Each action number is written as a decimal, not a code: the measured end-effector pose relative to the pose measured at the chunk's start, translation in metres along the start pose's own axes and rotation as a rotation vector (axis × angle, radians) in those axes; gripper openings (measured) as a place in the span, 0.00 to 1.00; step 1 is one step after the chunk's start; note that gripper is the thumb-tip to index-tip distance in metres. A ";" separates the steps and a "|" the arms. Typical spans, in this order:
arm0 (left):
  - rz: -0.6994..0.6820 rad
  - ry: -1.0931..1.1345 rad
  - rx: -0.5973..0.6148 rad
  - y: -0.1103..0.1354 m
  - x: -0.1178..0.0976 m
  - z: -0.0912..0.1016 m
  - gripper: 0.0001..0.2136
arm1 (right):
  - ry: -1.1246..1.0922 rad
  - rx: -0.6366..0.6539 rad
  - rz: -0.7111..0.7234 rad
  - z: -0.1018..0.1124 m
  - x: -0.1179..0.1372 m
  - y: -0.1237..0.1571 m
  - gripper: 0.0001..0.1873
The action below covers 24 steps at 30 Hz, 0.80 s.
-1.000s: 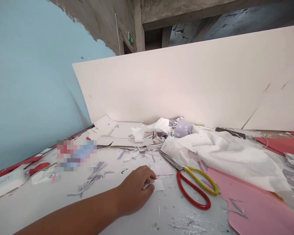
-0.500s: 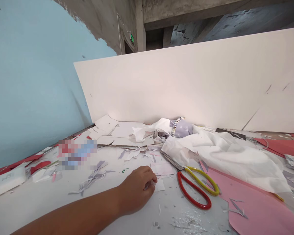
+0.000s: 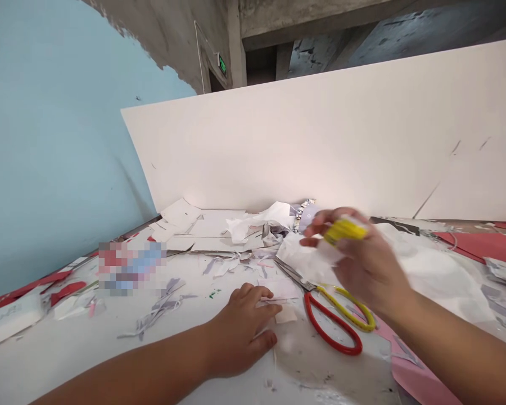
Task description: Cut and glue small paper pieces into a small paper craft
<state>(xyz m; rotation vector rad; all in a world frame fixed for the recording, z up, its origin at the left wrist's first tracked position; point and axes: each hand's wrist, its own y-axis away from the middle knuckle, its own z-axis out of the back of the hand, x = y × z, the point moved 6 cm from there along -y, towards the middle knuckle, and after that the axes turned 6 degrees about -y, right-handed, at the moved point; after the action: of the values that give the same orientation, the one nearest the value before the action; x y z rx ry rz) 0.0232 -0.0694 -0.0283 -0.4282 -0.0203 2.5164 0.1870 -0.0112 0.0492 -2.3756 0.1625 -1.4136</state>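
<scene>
My left hand (image 3: 241, 329) rests on the white table (image 3: 67, 349), fingers curled and pinching a small pale paper piece (image 3: 285, 314) against the surface. My right hand (image 3: 358, 256) hovers above the table at the right, blurred by motion, with its fingers closed round a small yellow object (image 3: 344, 230) that I cannot name. Scissors (image 3: 335, 323) with one red and one yellow handle loop lie just right of my left hand, below my right hand.
A large white board (image 3: 320, 140) leans at the back. Crumpled white sheet (image 3: 438, 275), pink paper (image 3: 409, 377), red paper (image 3: 480, 244) lie at the right. Paper scraps (image 3: 160, 309) and white offcuts (image 3: 202, 225) litter the middle; a blue wall (image 3: 46, 140) stands left.
My right hand has come into view from the right holding the yellow object. My left hand has shifted slightly and spread its fingers over the small paper piece.
</scene>
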 end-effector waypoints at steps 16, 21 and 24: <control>-0.100 -0.053 0.035 0.003 -0.003 0.001 0.12 | -0.111 0.115 -0.421 0.015 -0.115 0.005 0.12; -0.093 -0.037 0.084 0.003 0.000 0.000 0.15 | -0.098 0.079 -0.373 0.016 -0.113 0.006 0.15; -0.092 -0.043 0.107 0.003 0.002 -0.001 0.16 | -0.096 0.091 -0.372 0.015 -0.112 0.008 0.15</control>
<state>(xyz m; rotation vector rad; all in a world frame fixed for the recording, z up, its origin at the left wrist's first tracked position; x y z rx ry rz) 0.0206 -0.0711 -0.0302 -0.3225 0.0759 2.4227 0.1453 0.0171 -0.0527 -2.4789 -0.3801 -1.4193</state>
